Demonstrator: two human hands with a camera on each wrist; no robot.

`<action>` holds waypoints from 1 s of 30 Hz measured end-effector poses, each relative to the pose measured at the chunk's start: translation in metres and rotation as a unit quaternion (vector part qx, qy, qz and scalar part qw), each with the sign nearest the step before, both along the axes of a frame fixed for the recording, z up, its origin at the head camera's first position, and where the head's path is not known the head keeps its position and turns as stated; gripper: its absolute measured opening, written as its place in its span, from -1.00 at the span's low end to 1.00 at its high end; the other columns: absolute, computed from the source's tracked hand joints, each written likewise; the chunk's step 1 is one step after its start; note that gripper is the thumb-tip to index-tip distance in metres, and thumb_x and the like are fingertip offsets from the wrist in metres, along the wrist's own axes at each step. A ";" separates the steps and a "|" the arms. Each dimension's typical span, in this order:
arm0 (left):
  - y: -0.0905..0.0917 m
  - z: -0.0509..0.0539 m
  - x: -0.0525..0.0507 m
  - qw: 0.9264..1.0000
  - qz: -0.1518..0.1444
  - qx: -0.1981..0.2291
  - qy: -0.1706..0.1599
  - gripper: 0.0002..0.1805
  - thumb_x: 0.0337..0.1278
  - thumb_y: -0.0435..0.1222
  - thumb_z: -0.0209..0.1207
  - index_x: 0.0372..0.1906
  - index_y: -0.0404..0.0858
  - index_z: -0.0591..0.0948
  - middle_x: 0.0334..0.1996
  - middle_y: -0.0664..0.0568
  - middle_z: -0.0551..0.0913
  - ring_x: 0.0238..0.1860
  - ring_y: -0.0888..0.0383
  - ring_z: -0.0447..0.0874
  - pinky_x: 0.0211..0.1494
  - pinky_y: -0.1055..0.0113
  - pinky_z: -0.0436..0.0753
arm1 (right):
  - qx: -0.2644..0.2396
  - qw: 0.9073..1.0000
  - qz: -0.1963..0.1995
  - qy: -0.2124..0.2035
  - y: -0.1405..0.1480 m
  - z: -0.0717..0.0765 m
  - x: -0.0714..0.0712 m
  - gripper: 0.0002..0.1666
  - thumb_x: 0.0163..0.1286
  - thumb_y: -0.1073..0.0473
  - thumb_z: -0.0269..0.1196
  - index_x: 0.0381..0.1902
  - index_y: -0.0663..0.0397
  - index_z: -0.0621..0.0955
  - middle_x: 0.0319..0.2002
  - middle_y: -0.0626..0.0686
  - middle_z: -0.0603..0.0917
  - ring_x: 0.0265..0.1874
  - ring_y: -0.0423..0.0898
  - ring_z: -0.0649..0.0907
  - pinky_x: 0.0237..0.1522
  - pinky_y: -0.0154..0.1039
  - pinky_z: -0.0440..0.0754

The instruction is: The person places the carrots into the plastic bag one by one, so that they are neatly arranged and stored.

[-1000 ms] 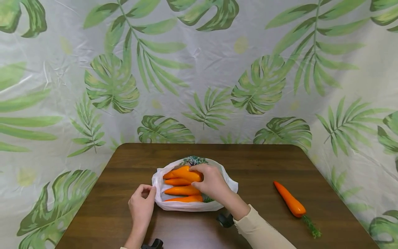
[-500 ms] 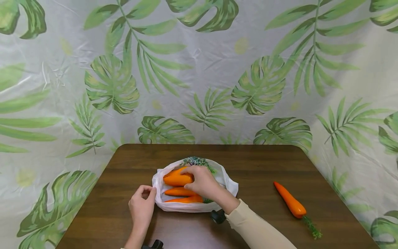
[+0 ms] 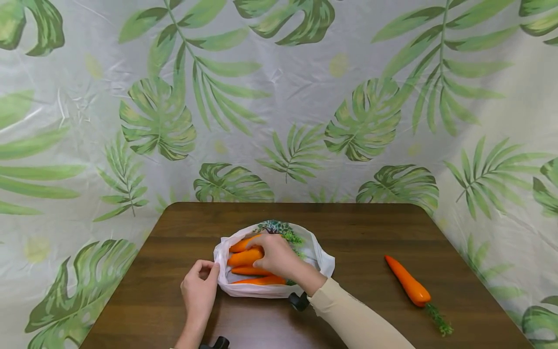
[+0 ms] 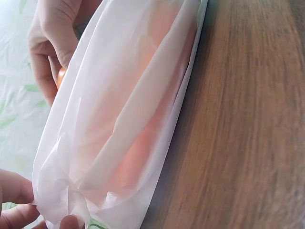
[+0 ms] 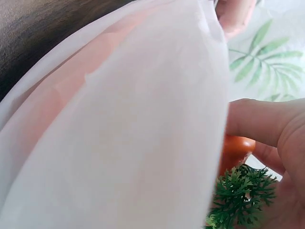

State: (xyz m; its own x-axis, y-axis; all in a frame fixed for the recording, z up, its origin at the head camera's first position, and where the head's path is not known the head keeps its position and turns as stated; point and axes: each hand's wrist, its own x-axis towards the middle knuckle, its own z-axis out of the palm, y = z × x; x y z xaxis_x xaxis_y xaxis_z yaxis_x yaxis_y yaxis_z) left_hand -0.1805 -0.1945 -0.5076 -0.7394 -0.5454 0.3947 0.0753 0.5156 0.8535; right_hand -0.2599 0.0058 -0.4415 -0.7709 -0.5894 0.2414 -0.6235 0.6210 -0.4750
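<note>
A white plastic bag (image 3: 270, 291) lies with its mouth spread, and several orange carrots (image 3: 260, 280) lie inside it. My left hand (image 3: 200, 286) pinches the bag's left rim between thumb and fingers; the left wrist view shows those fingers (image 4: 19, 198) on the gathered plastic. Inside the bag, my right hand (image 3: 279, 257) grips a carrot (image 3: 245, 257) near its thick end. In the right wrist view that carrot's orange end (image 5: 237, 149) and green leafy top (image 5: 243, 193) show beside the palm, while the bag's wall hides the rest.
Another carrot (image 3: 407, 281) with a green top lies on the dark wooden table (image 3: 370, 228), right of the bag. A leaf-patterned sheet (image 3: 296, 97) hangs behind the table. Black wrist cameras (image 3: 299, 301) sit below both hands.
My right hand has moved left and slightly nearer with the carrot, further into the bag's left part. Green tops now show behind it. The left hand has stayed at the rim.
</note>
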 end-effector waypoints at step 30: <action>-0.002 0.000 0.000 1.000 -0.002 0.007 -0.014 -0.92 0.14 -0.28 0.40 -0.41 -0.13 0.72 -0.47 0.07 0.74 -0.36 0.06 0.71 -0.27 0.24 0.48 | 0.078 0.991 -0.047 0.103 0.005 -0.007 -0.001 -0.46 0.08 0.09 0.57 0.07 -0.16 0.71 0.00 -0.08 0.64 -0.04 -0.04 0.61 -0.09 -0.12 0.62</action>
State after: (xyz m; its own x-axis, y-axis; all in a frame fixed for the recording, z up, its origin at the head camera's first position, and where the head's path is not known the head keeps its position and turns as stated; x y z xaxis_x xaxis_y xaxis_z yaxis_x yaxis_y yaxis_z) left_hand -0.1802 -0.1966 -0.5079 -0.7519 -0.5479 0.3667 0.0531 0.5040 0.8621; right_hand -0.2611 0.0103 -0.4490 -0.7683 -0.5599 0.3103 -0.6330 0.7367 -0.2379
